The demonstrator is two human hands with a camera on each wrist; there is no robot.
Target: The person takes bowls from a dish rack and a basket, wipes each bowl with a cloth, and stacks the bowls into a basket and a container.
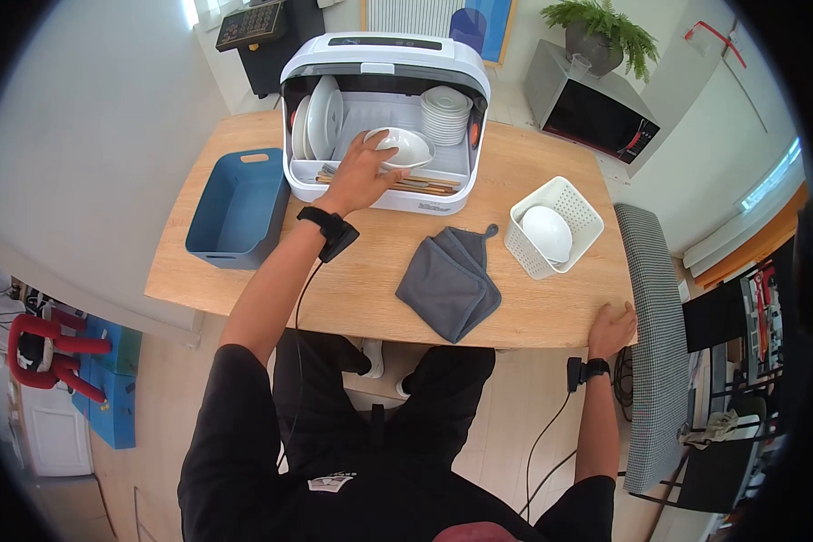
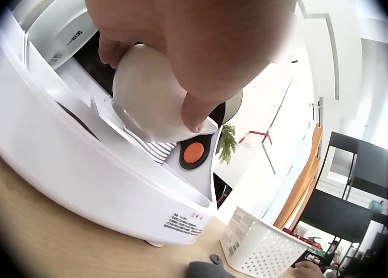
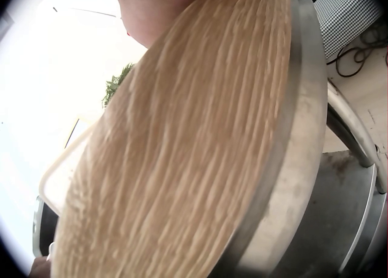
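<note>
My left hand (image 1: 359,178) grips a white bowl (image 1: 408,149) inside the open white dish cabinet (image 1: 386,200). In the left wrist view the fingers and thumb of the hand (image 2: 194,41) hold the bowl (image 2: 148,99) by opposite sides, tilted. Plates (image 1: 325,117) stand upright at the cabinet's left, a stack of small dishes (image 1: 445,116) sits at its right, and chopsticks (image 1: 425,185) lie along the front. My right hand (image 1: 612,331) rests on the table's right front corner, holding nothing; in the right wrist view only part of that hand (image 3: 160,11) shows.
A blue bin (image 1: 235,212) stands left of the cabinet. A folded grey cloth (image 1: 450,282) lies at the table's front. To the right, a white perforated basket (image 1: 576,212) holds white bowls (image 1: 546,234). A microwave (image 1: 596,108) with a plant on it stands behind.
</note>
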